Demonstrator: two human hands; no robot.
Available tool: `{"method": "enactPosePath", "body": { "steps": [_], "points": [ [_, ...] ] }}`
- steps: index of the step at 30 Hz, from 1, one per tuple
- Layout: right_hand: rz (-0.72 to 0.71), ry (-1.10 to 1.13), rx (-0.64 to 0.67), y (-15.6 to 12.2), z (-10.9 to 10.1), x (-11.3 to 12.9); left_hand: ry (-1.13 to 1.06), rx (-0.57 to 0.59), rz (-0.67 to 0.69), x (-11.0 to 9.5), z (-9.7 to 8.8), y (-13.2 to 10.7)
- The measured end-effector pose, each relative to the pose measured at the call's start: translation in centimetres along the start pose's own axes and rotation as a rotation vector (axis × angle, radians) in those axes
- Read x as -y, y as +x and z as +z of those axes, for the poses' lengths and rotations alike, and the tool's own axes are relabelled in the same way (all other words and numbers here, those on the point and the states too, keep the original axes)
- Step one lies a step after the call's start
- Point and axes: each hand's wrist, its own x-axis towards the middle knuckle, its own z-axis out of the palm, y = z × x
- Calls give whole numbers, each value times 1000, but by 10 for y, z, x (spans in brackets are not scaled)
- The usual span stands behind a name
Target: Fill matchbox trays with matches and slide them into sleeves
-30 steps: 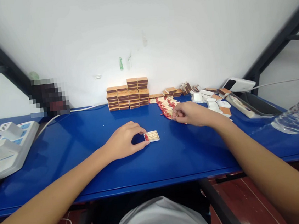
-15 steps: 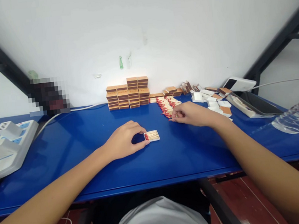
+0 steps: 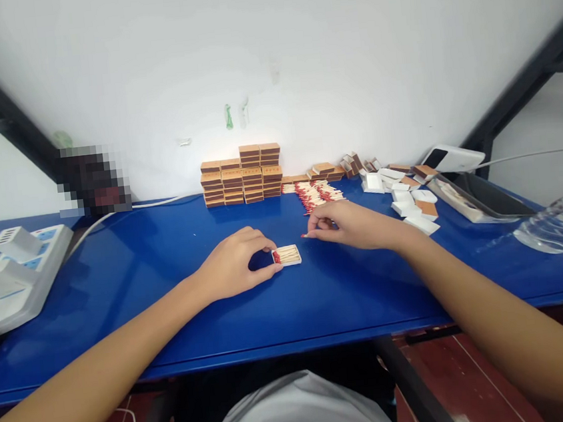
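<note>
While the curved left hand (image 3: 234, 263) grips a white tray (image 3: 295, 261) of red-headed matches (image 3: 287, 253), the right hand (image 3: 347, 224) pinches one match (image 3: 304, 236).

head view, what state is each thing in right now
small tray: open, matches inside, red heads to the left
left hand: fingers gripping the tray's left end
right hand: pinched, a red match tip showing, count held unclear
loose matches: heaped on the table
brown matchboxes: stacked in columns
white trays: scattered, some overlapping
power strip: chargers plugged in
</note>
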Motion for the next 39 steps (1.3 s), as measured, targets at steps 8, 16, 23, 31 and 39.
{"method": "enactPosePath", "body": {
  "steps": [8,16,23,31,39],
  "points": [
    [-58,-48,-45,1,4,20,-1,-8,0,0,1,0],
    [-2,-104,51,-7,9,18,8,-10,-3,1,-1,-1],
    [16,-77,116,-7,7,9,14,-2,-6,2,-2,-2],
    [-127,-23,-67,-4,14,36,9,-10,5,1,0,0],
    [-147,-120,-67,4,33,41,10,-28,21,2,1,1]
  ]
}}
